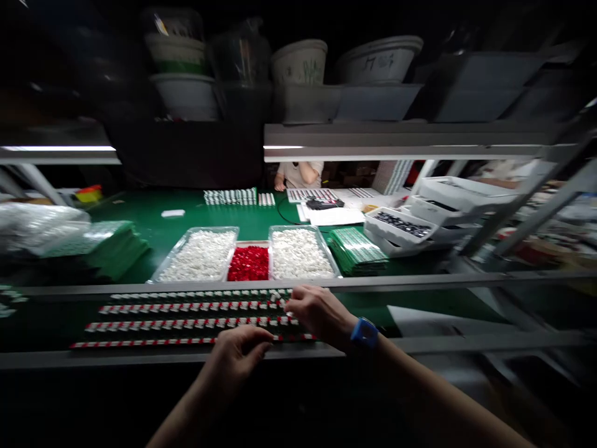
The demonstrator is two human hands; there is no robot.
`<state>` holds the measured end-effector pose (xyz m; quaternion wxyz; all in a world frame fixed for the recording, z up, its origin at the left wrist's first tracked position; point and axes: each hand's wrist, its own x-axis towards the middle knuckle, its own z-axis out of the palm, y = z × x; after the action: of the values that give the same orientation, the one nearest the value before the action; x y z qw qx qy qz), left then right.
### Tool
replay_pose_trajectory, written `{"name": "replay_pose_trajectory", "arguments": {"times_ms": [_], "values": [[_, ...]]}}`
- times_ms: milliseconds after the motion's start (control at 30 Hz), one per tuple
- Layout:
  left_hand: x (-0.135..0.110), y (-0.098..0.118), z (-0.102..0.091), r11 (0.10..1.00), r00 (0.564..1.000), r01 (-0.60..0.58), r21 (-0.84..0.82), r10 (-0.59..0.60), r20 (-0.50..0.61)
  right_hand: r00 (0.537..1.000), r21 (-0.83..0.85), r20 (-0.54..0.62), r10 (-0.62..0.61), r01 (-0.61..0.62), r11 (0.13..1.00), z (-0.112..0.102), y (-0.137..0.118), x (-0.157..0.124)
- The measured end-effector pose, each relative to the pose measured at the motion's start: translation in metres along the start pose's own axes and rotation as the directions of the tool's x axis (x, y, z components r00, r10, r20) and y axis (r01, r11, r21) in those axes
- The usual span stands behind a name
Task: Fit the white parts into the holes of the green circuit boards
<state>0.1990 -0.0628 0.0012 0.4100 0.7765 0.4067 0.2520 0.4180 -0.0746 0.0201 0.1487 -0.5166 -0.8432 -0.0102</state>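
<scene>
Several rows of small red and white parts (186, 315) lie in a rack on the green table, just behind a grey rail. My left hand (237, 358) curls its fingers at the front row, near the right end, in a pinch. My right hand (317, 314), with a blue watch (364, 333) at the wrist, rests on the right ends of the rows with its fingers bent down onto the parts. What either hand pinches is too small to make out.
Behind the rows stand two clear trays of white parts (200, 254) (301, 252) and a tray of red parts (249, 262). Stacks of green boards (357, 249) lie right, white bins (401, 227) further right. A person (298, 174) sits across the table. Tubs fill the shelf above.
</scene>
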Motion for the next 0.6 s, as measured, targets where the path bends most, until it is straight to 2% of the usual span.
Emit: {"name": "replay_pose_trajectory", "arguments": {"times_ms": [100,200,333,467,600], "values": [[-0.004,0.003,0.001,0.999,0.999,0.042,-0.032,-0.042,-0.002,0.997,0.04,0.032,-0.069,0.068,0.997,0.003,0.004,0.008],[-0.004,0.004,-0.002,0.993,0.992,0.118,-0.01,-0.119,-0.048,0.996,0.091,0.043,-0.075,0.071,0.993,0.009,0.008,0.013],[-0.004,0.008,-0.004,0.986,0.985,0.168,-0.006,-0.169,-0.044,0.995,0.136,0.055,-0.085,0.077,0.988,0.014,0.012,0.014],[-0.004,0.013,-0.002,0.986,0.986,0.163,-0.037,-0.164,-0.02,0.997,0.21,0.047,-0.061,0.05,0.976,0.009,0.015,0.009],[-0.004,0.014,-0.001,0.987,0.988,0.153,-0.046,-0.154,-0.022,0.999,0.366,-0.005,0.041,-0.036,0.93,0.003,0.015,-0.004]]}}
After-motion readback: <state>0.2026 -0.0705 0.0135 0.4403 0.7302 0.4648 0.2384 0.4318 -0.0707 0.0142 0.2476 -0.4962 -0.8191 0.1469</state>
